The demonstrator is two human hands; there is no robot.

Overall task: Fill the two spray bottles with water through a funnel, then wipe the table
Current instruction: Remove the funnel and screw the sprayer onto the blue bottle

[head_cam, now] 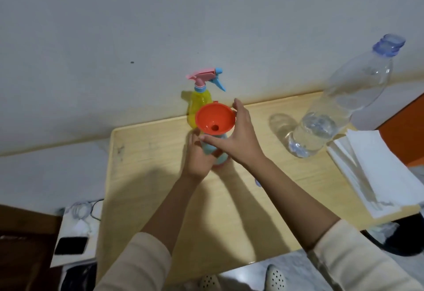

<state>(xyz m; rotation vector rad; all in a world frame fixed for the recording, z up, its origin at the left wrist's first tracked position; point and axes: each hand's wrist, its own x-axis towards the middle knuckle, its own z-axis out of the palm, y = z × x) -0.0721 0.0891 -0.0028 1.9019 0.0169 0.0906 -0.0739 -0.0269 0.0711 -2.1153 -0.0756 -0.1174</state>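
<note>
The smooth orange plastic funnel (215,118) sits in a round blue bottle (207,149) on the wooden counter (149,176). The left hand (197,160) grips the bottle from 7 o'clock; the right hand (241,139) clasps the funnel from 4 o'clock.

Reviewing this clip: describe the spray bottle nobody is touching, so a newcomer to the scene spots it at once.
Start at the wooden table, then follow its far edge along the white wall. The yellow spray bottle stands there, just behind the orange funnel. Unlike the blue bottle under the funnel, it wears a pink-and-blue trigger head.
</note>
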